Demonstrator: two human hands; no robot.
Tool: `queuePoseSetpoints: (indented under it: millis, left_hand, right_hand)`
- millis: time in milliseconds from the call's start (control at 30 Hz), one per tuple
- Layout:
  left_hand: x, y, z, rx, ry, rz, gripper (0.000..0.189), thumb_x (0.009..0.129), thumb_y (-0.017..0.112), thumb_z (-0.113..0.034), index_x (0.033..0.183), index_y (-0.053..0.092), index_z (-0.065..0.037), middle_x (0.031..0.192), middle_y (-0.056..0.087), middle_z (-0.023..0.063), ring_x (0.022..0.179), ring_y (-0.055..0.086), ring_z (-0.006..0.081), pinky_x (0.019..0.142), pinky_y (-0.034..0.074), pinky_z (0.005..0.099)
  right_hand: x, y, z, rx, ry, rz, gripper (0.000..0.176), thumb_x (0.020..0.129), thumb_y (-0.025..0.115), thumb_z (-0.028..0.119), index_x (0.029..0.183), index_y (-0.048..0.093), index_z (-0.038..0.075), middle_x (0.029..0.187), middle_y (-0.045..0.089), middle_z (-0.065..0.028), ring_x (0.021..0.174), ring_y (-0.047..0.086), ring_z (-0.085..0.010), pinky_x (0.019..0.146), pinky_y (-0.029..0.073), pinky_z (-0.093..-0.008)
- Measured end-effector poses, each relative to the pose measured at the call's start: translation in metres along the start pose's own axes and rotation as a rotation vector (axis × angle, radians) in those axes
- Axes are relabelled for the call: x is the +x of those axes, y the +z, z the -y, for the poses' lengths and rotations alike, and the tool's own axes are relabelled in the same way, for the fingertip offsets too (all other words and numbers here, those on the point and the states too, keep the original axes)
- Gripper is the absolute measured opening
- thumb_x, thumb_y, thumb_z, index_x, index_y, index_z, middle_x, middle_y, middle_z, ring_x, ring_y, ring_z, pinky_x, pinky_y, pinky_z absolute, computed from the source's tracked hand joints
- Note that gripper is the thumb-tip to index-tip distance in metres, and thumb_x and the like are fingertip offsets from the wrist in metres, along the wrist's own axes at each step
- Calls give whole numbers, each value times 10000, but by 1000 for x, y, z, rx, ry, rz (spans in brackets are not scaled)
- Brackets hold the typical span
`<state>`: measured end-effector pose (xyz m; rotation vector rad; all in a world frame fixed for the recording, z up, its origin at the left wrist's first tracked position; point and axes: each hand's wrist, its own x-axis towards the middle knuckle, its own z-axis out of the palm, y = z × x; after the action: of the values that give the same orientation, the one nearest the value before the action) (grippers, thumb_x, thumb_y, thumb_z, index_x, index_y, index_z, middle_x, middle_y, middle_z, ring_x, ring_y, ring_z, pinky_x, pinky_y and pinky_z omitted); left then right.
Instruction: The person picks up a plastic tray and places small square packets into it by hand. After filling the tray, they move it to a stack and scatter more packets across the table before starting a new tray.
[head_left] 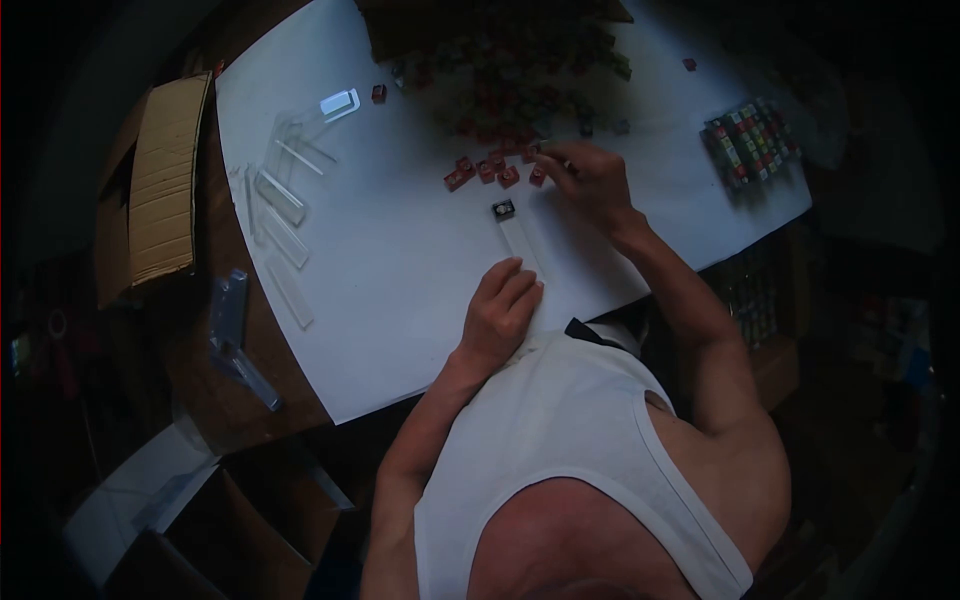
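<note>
My left hand (500, 312) rests near the table's front edge with its fingers curled round the near end of a long narrow clear plastic case (514, 238). At the far end of that case sits a small dark block (503, 209) with a pale mark on top. My right hand (592, 180) reaches to the near side of a pile, thumb and fingers pinched together. Whatever is between those fingertips is too small and dim to name. Just left of them lie several small red blocks (486, 171), and one red block (538, 177) is right beneath the fingers.
A large heap of small coloured blocks (520, 100) lies in shadow at the back. Several clear plastic cases (283, 197) lie on the left of the white sheet (390, 300). Filled cases are stacked (752, 142) at the right. Cardboard (165, 180) stands off the left edge.
</note>
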<state>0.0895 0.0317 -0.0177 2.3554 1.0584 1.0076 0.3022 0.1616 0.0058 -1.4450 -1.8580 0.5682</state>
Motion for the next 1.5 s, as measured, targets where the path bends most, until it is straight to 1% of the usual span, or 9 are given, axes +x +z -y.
queuePoseSetpoints:
  millis: [133,367,533,633,833,933,1100,1267,1500]
  left_hand:
    - [-2,-1,-2,58,3,-12,224,789,812,7,1001,757,-40,1132,711,87,1206,621,329,956,578,428]
    - [-3,-3,-3,71,-24,-28,200,801,803,-6,994,759,-35,1125,715,78,1183,626,321,943,573,419]
    - [-1,-5,-3,72,-24,-21,176,800,795,1,970,761,-27,1088,719,74,1143,638,314,925,569,412]
    - [0,-8,-4,81,-15,-2,177,792,795,4,963,762,-30,1074,718,74,1124,644,312,918,569,409]
    - [1,-5,-6,88,-7,-15,288,800,803,-45,1082,747,-40,1236,706,90,1236,583,342,998,531,450]
    - [13,-8,-11,159,8,25,327,841,777,-87,1160,726,-34,1352,665,108,1318,532,354,1078,485,481]
    - [11,-6,-10,213,-14,105,322,866,755,-102,1174,718,-15,1360,657,117,1352,522,359,1123,465,497]
    - [4,-1,-4,124,-24,2,270,817,796,-39,1078,752,14,1244,714,117,1260,613,318,1012,572,422]
    - [5,-2,-4,86,-12,2,201,818,796,-24,1007,755,29,1186,726,147,1214,659,313,985,595,407]
  right_hand:
    - [21,-25,-39,-522,57,-200,175,893,793,169,1045,773,85,941,756,-142,791,748,-279,717,594,-389]
    - [-9,-20,-26,-118,11,-87,139,871,815,135,984,768,70,1004,759,-111,787,762,-239,651,610,-337]
    - [-55,-4,8,9,-416,258,103,863,825,102,942,768,68,1012,757,-71,795,761,-219,686,628,-326]
    - [-61,-3,14,158,-314,355,93,859,820,89,922,761,55,1033,755,-79,813,765,-228,694,633,-327]
    - [-14,-7,-6,-57,-275,80,179,876,784,77,1052,758,83,1124,754,-77,889,770,-278,727,633,-349]
    - [2,-13,-14,-252,-394,220,236,885,754,5,1105,760,89,1253,729,-108,917,773,-291,739,638,-350]
    - [3,-12,-26,-227,-363,238,217,872,779,22,1079,760,86,1157,745,-110,898,770,-292,740,639,-356]
    - [-23,-10,-9,-33,-218,194,181,874,795,82,1049,749,90,1064,747,-73,815,760,-260,700,628,-346]
    - [-44,19,14,-7,-356,168,100,847,828,102,915,760,73,1031,751,-74,798,758,-240,685,624,-328]
